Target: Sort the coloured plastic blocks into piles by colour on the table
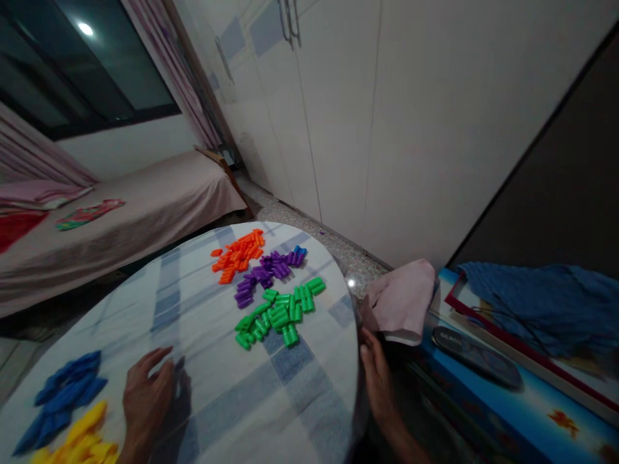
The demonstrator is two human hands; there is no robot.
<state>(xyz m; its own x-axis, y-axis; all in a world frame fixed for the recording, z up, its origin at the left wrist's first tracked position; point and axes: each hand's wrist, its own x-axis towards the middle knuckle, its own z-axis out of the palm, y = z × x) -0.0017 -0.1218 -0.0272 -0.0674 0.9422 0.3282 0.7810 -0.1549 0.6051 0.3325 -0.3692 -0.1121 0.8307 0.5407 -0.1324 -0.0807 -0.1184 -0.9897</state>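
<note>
The left hand [147,393] is held low over the desk [309,412] with fingers loosely bent, a small gap between thumb and forefinger and nothing in it, while the yellow pile [84,441] and the blue pile [68,399] lie just to its left. Ahead of it and to its right is the green pile [280,312], with the purple pile [261,276] and then the orange pile [239,256] farther off. The right hand [377,374] is at the desk's edge, near a pink cloth [406,296]; I cannot tell whether it grips anything.
</note>
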